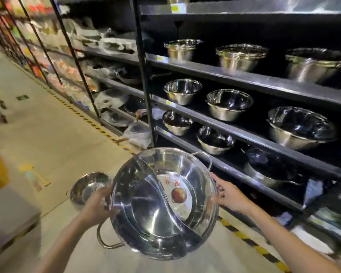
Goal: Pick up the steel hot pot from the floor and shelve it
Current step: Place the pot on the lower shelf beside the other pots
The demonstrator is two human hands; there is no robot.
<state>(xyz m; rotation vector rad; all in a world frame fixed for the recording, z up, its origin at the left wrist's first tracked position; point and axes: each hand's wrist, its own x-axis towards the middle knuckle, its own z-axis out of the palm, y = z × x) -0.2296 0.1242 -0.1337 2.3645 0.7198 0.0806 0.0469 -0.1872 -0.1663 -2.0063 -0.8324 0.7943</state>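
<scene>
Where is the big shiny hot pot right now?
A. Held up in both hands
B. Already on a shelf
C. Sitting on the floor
A: the left hand and right hand grip opposite sides of the divided steel hot pot, lifted above the floor in front of the shelves.

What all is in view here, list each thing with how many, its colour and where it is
Hot pot: one, steel, held in front of the shelves.
Small bowl: one, steel, on the floor at left.
Shelf bowls: at least eight, steel, on the shelves.
Shelves: several tiers, black, at right.
Floor stripe: yellow and black, along the shelves' base.
Left hand: one, on the pot's left rim.
Right hand: one, on the pot's right rim.
</scene>
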